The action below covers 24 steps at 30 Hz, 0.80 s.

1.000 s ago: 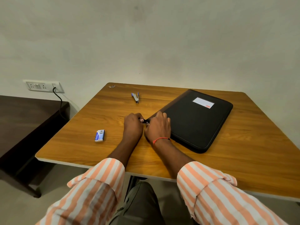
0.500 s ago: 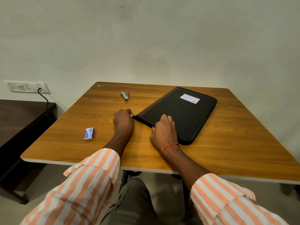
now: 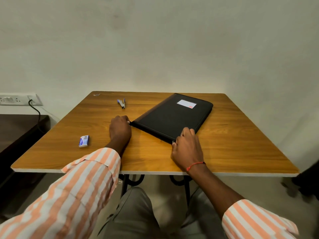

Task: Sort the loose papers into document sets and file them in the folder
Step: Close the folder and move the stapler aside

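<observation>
A black zip folder (image 3: 172, 118) with a white label lies closed at an angle on the wooden table (image 3: 233, 152). My left hand (image 3: 120, 130) pinches the folder's near-left corner. My right hand (image 3: 187, 149) is closed on the zipper pull at the folder's near-right corner. No loose papers are in view.
A small stapler (image 3: 121, 103) lies at the back left of the table. A blue and white staple box (image 3: 84, 141) sits at the left. A dark side table (image 3: 19, 131) stands to the left under a wall socket (image 3: 19, 99) with a black cable.
My right hand has slid along the folder's near edge with the zipper pull, from beside my left hand to the near-right corner. My left hand has stayed on the near-left corner.
</observation>
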### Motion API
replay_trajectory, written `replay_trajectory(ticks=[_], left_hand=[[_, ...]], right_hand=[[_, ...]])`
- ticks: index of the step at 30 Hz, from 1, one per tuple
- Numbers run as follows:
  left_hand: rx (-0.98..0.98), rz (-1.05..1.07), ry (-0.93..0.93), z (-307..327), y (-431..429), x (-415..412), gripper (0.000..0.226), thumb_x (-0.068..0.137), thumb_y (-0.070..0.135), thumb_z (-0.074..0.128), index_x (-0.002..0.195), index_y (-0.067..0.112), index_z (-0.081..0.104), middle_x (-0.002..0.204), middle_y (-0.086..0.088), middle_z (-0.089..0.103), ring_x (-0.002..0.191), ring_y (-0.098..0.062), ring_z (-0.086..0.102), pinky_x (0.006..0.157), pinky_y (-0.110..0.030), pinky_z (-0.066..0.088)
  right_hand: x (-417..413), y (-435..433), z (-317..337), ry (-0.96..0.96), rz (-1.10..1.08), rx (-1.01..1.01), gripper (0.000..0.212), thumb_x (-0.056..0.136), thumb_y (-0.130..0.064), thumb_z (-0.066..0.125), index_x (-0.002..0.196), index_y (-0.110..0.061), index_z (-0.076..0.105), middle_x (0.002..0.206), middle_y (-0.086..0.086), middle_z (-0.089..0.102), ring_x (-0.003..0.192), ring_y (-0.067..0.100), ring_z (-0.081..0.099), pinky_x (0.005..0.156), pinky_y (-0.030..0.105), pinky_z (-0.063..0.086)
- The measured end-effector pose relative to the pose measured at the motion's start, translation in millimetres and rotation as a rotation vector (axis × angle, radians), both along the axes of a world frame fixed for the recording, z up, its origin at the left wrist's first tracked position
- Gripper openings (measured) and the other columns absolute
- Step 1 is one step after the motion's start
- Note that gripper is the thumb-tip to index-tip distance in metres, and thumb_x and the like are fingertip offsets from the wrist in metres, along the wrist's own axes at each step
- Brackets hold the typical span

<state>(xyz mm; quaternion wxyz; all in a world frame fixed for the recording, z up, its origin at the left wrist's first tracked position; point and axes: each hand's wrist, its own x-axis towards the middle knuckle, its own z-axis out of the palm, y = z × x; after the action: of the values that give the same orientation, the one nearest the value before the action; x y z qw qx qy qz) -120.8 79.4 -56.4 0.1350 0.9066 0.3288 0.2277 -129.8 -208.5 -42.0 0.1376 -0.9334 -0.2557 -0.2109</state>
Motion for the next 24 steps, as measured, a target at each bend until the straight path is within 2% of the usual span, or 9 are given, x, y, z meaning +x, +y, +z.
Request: replay_trajectory(ticks=[4,8,11,14,17,19,24], left_hand=[[-0.037,0.014,-0.003,1,-1,0,0.02,0.093,0.007,0.061,0.107,0.015,0.074,0.1,-0.011,0.064,0.093,-0.028,0.062,0.078,-0.044,0.06],[0.028,-0.033,-0.025,7,-23,-10,0.028,0.094,0.01,0.063,0.121,0.018,0.065,0.119,-0.009,0.058,0.11,-0.027,0.054,0.091,-0.042,0.055],[0.053,-0.319,-0.124,13,-58,-23,0.038,0.098,0.033,0.06,0.135,0.027,0.055,0.137,-0.003,0.054,0.129,-0.024,0.045,0.109,-0.044,0.04],[0.012,-0.623,-0.017,17,-98,-30,0.055,0.096,0.061,0.05,0.142,0.032,0.051,0.148,0.001,0.049,0.142,-0.02,0.036,0.119,-0.046,0.027],[0.071,-0.732,0.05,12,-116,-35,0.067,0.094,0.073,0.037,0.145,0.033,0.051,0.153,0.005,0.048,0.145,-0.013,0.035,0.121,-0.043,0.024],[0.087,-0.783,0.047,9,-110,-40,0.068,0.093,0.074,0.029,0.145,0.036,0.05,0.154,0.009,0.046,0.147,-0.009,0.032,0.123,-0.044,0.02],[0.214,-0.864,0.217,12,-69,-54,0.07,0.091,0.077,0.039,0.152,0.042,0.039,0.161,0.017,0.035,0.151,-0.004,0.021,0.126,-0.04,0.014]], right_hand=[[9,-32,-1,0.089,-0.084,0.083,0.021,0.091,-0.035,0.065,0.081,-0.017,0.071,0.099,0.001,0.049,0.098,0.018,0.048,0.086,0.03,0.048],[15,-46,2,0.319,-0.032,0.289,0.027,0.092,-0.027,0.068,0.07,-0.022,0.054,0.104,0.001,0.05,0.092,0.018,0.056,0.082,0.027,0.045],[10,-39,1,0.319,-0.027,0.295,0.027,0.094,-0.025,0.065,0.07,-0.021,0.053,0.104,0.003,0.055,0.091,0.019,0.058,0.081,0.029,0.046],[2,-28,4,0.323,-0.016,0.307,0.026,0.094,-0.027,0.065,0.071,-0.021,0.054,0.105,0.003,0.057,0.091,0.019,0.058,0.08,0.027,0.044],[-16,-8,5,0.3,0.046,0.248,0.017,0.097,-0.029,0.06,0.086,-0.019,0.066,0.108,0.006,0.058,0.09,0.02,0.06,0.078,0.03,0.048],[-27,8,4,0.29,0.074,0.211,0.02,0.099,-0.031,0.056,0.097,-0.017,0.071,0.111,0.006,0.058,0.09,0.019,0.06,0.077,0.03,0.052],[-22,18,-2,0.208,0.049,0.097,0.023,0.096,-0.042,0.062,0.098,-0.022,0.073,0.108,0.001,0.056,0.091,0.014,0.057,0.078,0.031,0.055]])
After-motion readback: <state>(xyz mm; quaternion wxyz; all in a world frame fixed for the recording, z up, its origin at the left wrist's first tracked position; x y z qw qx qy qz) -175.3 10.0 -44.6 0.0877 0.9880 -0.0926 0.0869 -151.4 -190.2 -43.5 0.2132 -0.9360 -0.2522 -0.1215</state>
